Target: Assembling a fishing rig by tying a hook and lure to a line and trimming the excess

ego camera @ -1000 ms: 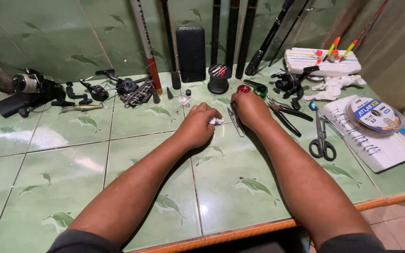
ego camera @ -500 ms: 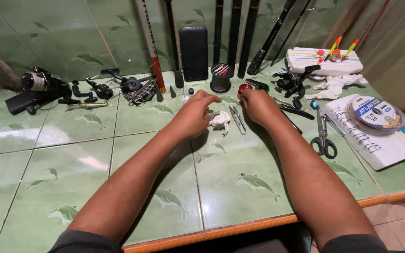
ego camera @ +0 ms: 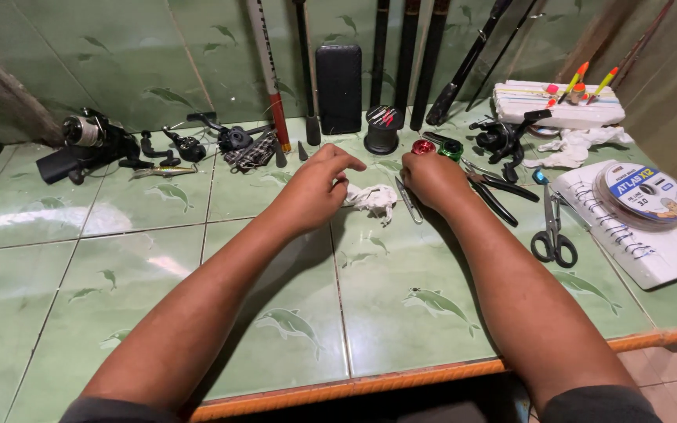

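While the left hand [ego camera: 316, 186] hovers loosely curled, holding nothing, beside a crumpled white cloth [ego camera: 371, 200], the right hand [ego camera: 430, 176] rests knuckles-up; its grasp is hidden. A round blue-labelled line spool [ego camera: 642, 194] lies on a white spiral notebook [ego camera: 652, 254] far right.

Glossy green glazed tile counter [ego camera: 158, 258], crumpled white cloth wad [ego camera: 371, 200] soft and matt, bright metal clip [ego camera: 408, 200], steel-bladed scissors [ego camera: 552, 227] with black plastic handles, shiny clear-plastic line spool [ego camera: 642, 194]

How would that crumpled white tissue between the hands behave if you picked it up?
The crumpled white tissue looks thin and creased, so it is probably very light and floppy. It lies slumped on the tiled counter, so it likely won't roll, though a nudge might slide it.
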